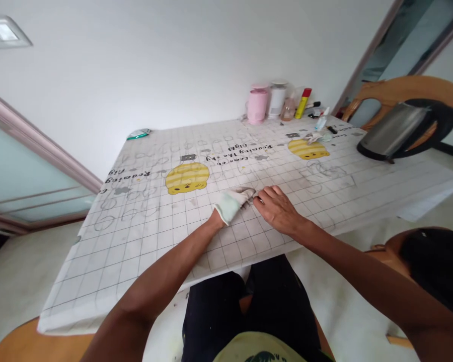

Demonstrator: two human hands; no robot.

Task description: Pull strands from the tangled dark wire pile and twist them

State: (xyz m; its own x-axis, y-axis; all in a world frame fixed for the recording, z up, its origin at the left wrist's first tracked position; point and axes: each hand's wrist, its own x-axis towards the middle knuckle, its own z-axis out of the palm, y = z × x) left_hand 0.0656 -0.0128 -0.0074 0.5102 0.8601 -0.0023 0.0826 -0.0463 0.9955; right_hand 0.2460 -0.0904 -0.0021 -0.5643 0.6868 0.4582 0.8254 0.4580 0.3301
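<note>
My left hand [232, 202] wears a pale green and white work glove with greyish fingertips. Its fingers point right and are drawn together over the table. Bare and closed, my right hand [276, 207] meets those gloved fingertips, with thumb and fingers pinched. Whatever lies between the two sets of fingertips is too small or hidden to make out. Both hands are low over the tablecloth [196, 236], a white gridded cover printed with yellow striped balloon figures and lettering.
A steel kettle [396, 129] stands at the right. Along the wall are a pink canister [257, 104], a white canister [277, 100], a yellow spray can with a red cap [303, 103] and small bottles. A green-edged packet [139, 134] lies at the far left corner. Wooden chairs [411, 88] flank the table.
</note>
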